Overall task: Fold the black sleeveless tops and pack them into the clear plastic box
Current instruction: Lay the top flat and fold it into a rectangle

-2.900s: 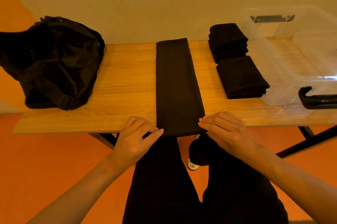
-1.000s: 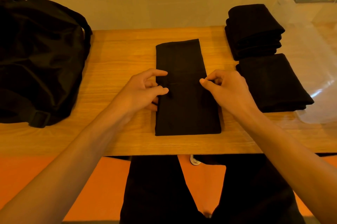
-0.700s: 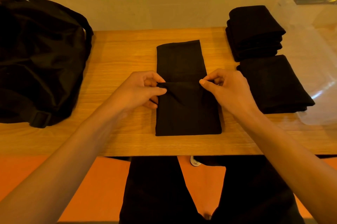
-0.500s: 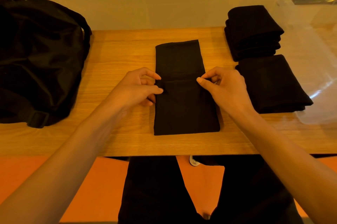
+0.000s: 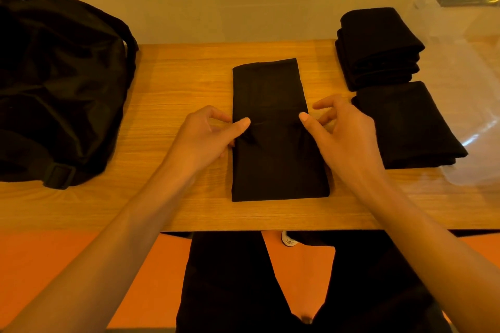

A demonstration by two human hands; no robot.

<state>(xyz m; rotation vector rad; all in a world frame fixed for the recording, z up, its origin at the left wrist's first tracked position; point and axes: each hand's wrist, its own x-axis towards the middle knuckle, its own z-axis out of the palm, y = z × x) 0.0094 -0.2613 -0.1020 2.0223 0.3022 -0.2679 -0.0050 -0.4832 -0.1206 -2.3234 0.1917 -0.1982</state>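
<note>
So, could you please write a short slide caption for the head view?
Both hands, left hand and right hand, pinch the half-folded black top at its mid-length on the wooden table.

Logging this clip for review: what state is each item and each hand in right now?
Top on the table: folded into a long strip, lying flat.
Left hand: pinching the strip's left edge.
Right hand: pinching its right edge.
Far stack: folded, piled.
Near folded top: folded, flat.
Clear box: no tops visible inside.
Black bag: slumped, untouched.
</note>
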